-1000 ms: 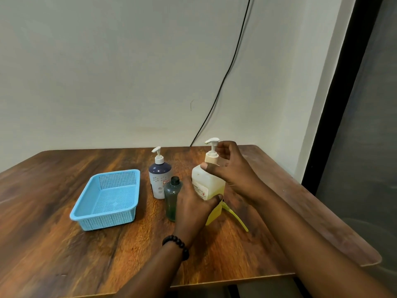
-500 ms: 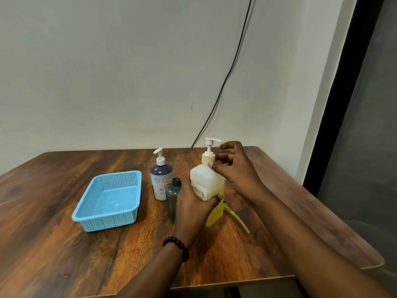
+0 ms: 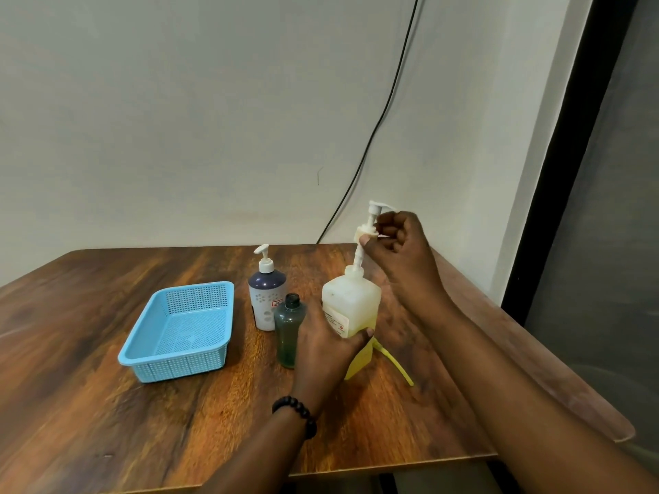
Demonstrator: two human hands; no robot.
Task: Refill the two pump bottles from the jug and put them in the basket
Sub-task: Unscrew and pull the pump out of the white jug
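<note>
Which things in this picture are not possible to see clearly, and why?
- Head view: the yellow funnel is mostly hidden behind the left hand and the square bottle.
- The label text on the square bottle is too small to read.
- The pump tube's lower end stays inside the neck; the right hand covers part of the collar.

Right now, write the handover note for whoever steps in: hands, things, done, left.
Left hand grips the square pump bottle, standing on the table.
Right hand pinches its pump head, unscrewed and lifted, stem partly in the neck.
Second pump bottle, white with dark top, stands capped behind the capped green refill bottle.
Blue basket holds nothing.
A yellow funnel lies behind the left hand.
Done: one pump loosened. Left: fill both, recap, basket them.
</note>
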